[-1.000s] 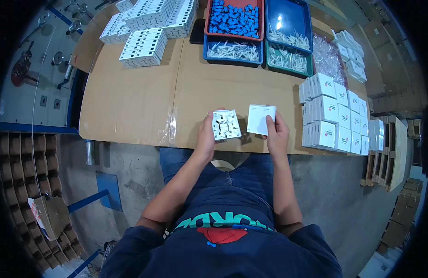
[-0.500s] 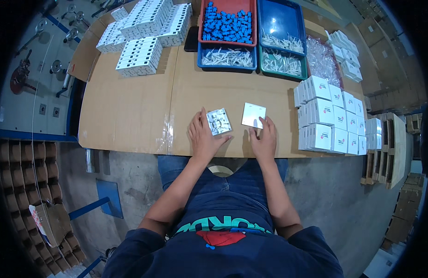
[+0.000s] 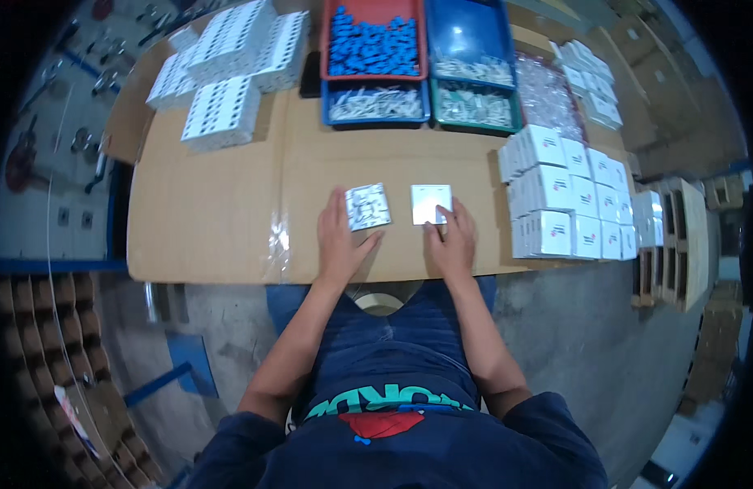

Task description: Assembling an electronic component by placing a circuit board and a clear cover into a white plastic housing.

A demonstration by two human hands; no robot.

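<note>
I see both squares flat on the counter (image 3: 205, 196), side by side with a gap. Left hand (image 3: 338, 247): thumb and fingers spread apart at the patterned square's (image 3: 368, 208) left side. Right hand (image 3: 454, 242): fingers at the plain square's (image 3: 428, 198) lower right; can't tell if pinching. White boxes (image 3: 553, 188) right.

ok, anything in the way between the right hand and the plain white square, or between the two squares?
Nothing visible. The right hand is at the near edge of the plain white square, contact unclear; only cardboard shows between that and the patterned square.
</note>
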